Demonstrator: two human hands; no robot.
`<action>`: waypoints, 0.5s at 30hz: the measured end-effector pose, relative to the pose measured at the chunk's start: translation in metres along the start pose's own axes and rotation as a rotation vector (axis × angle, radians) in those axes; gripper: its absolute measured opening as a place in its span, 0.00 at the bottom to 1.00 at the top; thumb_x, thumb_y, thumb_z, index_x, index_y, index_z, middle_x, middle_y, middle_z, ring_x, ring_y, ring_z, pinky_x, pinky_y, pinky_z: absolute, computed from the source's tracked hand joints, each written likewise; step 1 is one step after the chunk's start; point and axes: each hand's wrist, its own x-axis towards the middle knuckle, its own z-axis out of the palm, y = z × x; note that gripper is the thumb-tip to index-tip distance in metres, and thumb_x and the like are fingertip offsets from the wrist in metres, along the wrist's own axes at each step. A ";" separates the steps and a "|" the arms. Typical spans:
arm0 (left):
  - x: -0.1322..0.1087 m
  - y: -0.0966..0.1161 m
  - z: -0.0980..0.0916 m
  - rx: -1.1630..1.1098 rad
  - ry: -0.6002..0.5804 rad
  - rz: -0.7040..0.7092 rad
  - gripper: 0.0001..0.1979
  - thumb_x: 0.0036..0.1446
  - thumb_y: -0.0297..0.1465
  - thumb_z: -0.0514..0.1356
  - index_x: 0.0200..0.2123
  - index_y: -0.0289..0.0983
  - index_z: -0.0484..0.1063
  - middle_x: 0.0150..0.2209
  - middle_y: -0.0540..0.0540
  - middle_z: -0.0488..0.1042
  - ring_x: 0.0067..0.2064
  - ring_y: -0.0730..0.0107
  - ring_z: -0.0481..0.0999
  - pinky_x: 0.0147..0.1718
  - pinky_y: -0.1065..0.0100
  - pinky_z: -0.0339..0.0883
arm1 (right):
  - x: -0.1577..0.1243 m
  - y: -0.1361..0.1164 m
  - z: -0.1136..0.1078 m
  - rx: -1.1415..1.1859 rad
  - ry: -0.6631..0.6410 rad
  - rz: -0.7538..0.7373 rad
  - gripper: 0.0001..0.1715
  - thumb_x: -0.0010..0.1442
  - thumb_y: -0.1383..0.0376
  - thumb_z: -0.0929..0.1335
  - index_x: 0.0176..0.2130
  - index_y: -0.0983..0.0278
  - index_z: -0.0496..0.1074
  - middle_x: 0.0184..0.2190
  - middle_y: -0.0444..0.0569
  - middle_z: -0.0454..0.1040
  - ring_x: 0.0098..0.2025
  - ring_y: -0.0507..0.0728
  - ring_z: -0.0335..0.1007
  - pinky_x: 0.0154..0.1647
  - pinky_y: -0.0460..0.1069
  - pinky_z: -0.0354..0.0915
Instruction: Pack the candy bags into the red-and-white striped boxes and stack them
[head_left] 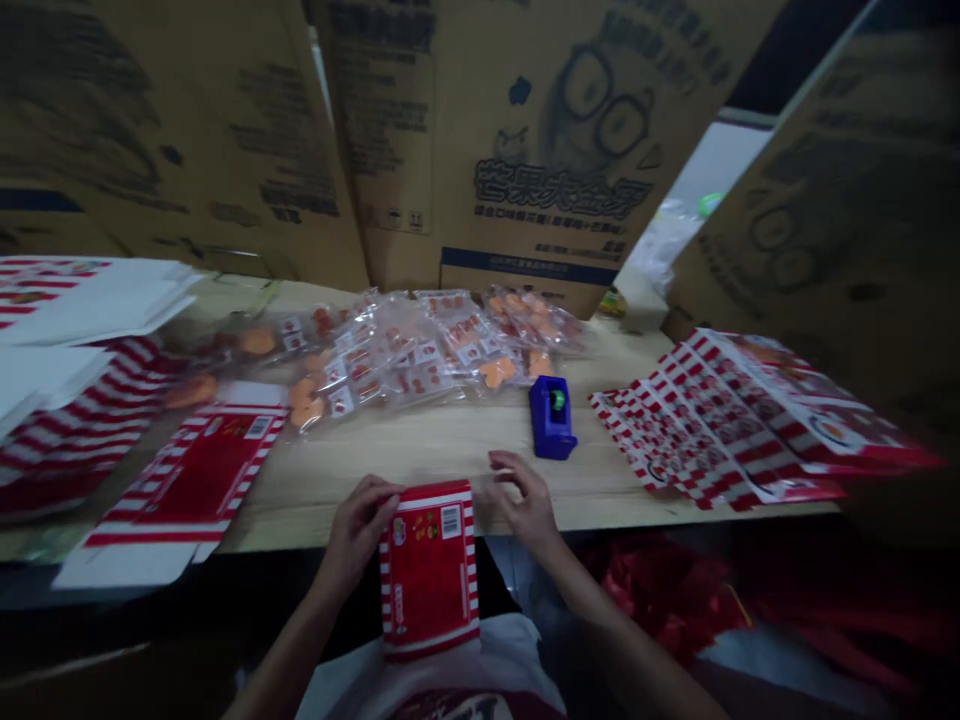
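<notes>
A red box with white-striped edges and a barcode stands at the table's front edge, close to my body. My left hand grips its upper left corner, thumb across the top. To the right of the box, my right hand is raised with curved fingers apart, not touching it. Nothing shows in those fingers. Beyond that hand sits a blue tape dispenser with a green roll. A flat red carton with open white flaps lies to the left, over the table edge.
Clear plastic packets with orange pieces lie across the table's back. Striped cartons are stacked at the left; a fanned pile of striped cartons lies at the right. Large cardboard boxes wall off the back.
</notes>
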 end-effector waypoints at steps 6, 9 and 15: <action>-0.008 -0.014 0.010 -0.270 0.048 -0.269 0.17 0.50 0.40 0.66 0.41 0.38 0.76 0.43 0.44 0.78 0.42 0.60 0.78 0.37 0.66 0.73 | 0.039 0.037 -0.085 -0.230 0.619 0.143 0.21 0.53 0.52 0.69 0.37 0.66 0.74 0.35 0.51 0.72 0.31 0.54 0.65 0.31 0.49 0.62; -0.001 -0.010 0.011 -0.297 0.097 -0.263 0.20 0.46 0.41 0.69 0.40 0.36 0.76 0.39 0.43 0.79 0.38 0.58 0.79 0.33 0.66 0.75 | 0.052 0.054 -0.095 -0.213 0.592 0.196 0.22 0.45 0.49 0.71 0.27 0.67 0.75 0.28 0.49 0.71 0.29 0.55 0.64 0.32 0.50 0.62; 0.029 0.017 -0.010 -0.255 0.158 -0.206 0.20 0.46 0.41 0.69 0.40 0.35 0.75 0.34 0.45 0.79 0.31 0.63 0.78 0.28 0.69 0.73 | 0.059 0.065 -0.077 -0.131 0.656 0.168 0.23 0.47 0.48 0.69 0.26 0.66 0.75 0.26 0.48 0.69 0.29 0.55 0.64 0.31 0.50 0.62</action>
